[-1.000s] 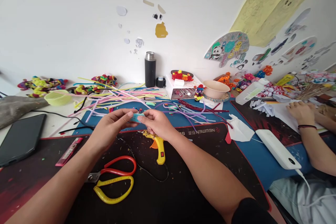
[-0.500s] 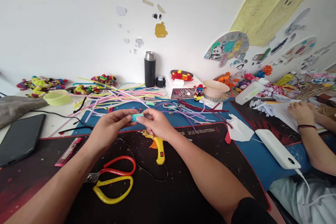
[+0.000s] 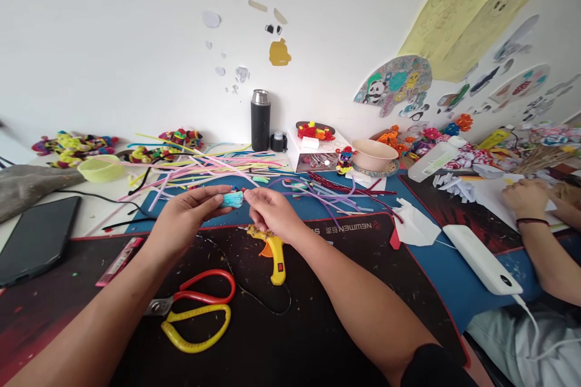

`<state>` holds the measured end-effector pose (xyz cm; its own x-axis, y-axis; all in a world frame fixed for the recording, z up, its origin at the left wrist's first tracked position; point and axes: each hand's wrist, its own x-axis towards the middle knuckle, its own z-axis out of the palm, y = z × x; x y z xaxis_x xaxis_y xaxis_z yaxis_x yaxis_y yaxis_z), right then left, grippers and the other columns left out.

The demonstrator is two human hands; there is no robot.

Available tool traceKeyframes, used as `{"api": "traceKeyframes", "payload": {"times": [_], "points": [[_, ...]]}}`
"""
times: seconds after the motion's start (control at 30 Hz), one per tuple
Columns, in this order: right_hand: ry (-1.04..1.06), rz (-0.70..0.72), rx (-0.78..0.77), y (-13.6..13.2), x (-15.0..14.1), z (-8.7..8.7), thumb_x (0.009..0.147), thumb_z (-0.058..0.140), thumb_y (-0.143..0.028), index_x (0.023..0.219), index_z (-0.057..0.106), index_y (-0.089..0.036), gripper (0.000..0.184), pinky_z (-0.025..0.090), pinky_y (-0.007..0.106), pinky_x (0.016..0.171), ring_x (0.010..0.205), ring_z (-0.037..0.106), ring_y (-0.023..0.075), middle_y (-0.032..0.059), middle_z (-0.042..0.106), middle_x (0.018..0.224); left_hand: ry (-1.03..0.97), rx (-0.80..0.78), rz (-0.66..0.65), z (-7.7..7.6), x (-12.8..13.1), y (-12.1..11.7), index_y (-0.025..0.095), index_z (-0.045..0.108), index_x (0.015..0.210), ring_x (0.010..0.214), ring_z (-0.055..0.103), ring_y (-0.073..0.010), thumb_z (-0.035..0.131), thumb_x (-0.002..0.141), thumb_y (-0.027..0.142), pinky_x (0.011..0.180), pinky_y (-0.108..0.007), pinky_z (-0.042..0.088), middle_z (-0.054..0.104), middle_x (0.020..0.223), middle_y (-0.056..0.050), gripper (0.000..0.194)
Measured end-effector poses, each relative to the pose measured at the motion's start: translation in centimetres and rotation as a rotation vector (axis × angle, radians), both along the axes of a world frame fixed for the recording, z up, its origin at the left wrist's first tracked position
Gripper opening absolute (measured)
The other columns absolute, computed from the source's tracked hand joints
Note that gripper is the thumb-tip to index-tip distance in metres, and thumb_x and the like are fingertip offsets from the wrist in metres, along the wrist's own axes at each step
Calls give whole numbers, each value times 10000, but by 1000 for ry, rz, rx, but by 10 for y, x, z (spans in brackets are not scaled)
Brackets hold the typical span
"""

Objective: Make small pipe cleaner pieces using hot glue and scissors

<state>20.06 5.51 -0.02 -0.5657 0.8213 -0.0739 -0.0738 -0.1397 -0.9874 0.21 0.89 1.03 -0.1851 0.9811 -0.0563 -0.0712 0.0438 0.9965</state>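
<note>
My left hand (image 3: 190, 211) pinches a small light-blue fuzzy piece (image 3: 233, 199), which looks like bundled pipe cleaner, between thumb and fingers. Close to its right end, my right hand (image 3: 270, 208) is closed, thumb against fingertips; what lies between them is too small to make out. Just under the right hand is a yellow hot glue gun (image 3: 276, 260) with an orange trigger, lying on the black mat. Scissors (image 3: 202, 311) with one red and one yellow handle rest nearer to me, below my left wrist.
Loose pipe cleaners (image 3: 213, 163) spread behind my hands. A black thermos (image 3: 260, 121) stands by the wall beside a white box (image 3: 295, 154). At left lie a phone (image 3: 40, 239) and a pink packet (image 3: 118, 261). A white power bank (image 3: 481, 260) lies right, near another person's arm (image 3: 538, 242).
My right fingers have come off the light-blue piece and sit slightly right of it. The piece stays in my left hand, with more of it showing.
</note>
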Motion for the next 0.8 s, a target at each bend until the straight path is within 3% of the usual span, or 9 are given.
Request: {"api": "traceKeyframes", "payload": {"times": [0.3, 0.6, 0.8], "points": [[-35, 23, 33, -1, 0, -4, 954, 676, -656, 954, 581, -216, 450, 335, 207, 415, 398, 432, 78, -97, 513, 538, 86, -13, -47, 1, 4, -2, 219, 859, 1082, 936, 833, -336, 937, 671, 585, 956, -481, 669, 856, 1154, -124, 555], [-13, 26, 35, -1, 0, -3, 962, 681, -609, 944, 576, -220, 404, 333, 205, 420, 396, 430, 77, -100, 515, 530, -157, -14, -54, -3, 4, 1, 213, 886, 949, 951, 814, -268, 989, 654, 443, 849, -329, 693, 857, 1155, -95, 389], [-1, 29, 65, 0, 1, -3, 964, 680, -606, 955, 594, -218, 398, 336, 205, 424, 404, 437, 78, -98, 522, 544, -224, -49, -37, -6, -1, 2, 210, 890, 960, 930, 806, -250, 983, 671, 356, 850, -311, 690, 856, 1178, -73, 337]]}}
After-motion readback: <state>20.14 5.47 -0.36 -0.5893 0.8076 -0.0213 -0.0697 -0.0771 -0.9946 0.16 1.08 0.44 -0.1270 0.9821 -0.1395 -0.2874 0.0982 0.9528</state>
